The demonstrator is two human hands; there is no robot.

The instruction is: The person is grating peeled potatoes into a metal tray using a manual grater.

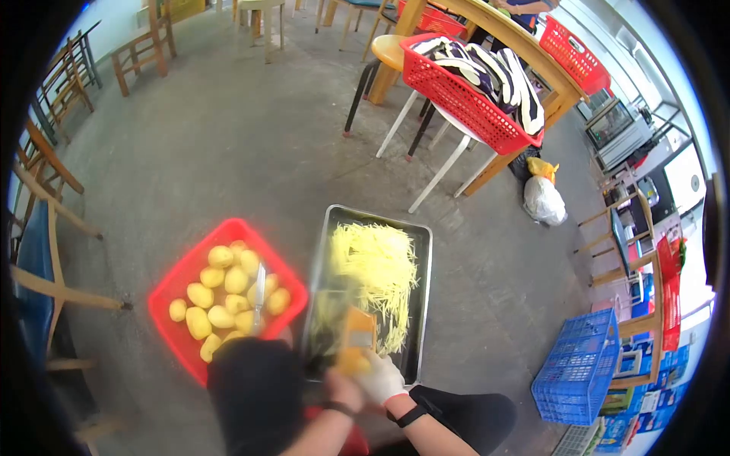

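A yellow-orange hand grater (359, 328) tilts over the near part of a metal tray (427, 285), blurred by motion. My left hand (346, 390), bare, is closed around its lower end. My right hand (383, 378), in a white glove, is closed on a peeled potato (354, 363) against the grater; the fingers partly hide it. Pale yellow potato shreds (376, 258) lie heaped in the tray. Left of it, a red basket (179, 266) holds several peeled potatoes (199, 295) and a knife (259, 296) lying across them.
My knees (255, 395) flank the work. Ahead, a red basket (464, 91) of striped eggplants (494, 72) sits on a stool beside a wooden table (525, 38), where another person (525, 7) is partly visible. A blue crate (578, 368) stands right; chairs (53, 281) line the left.
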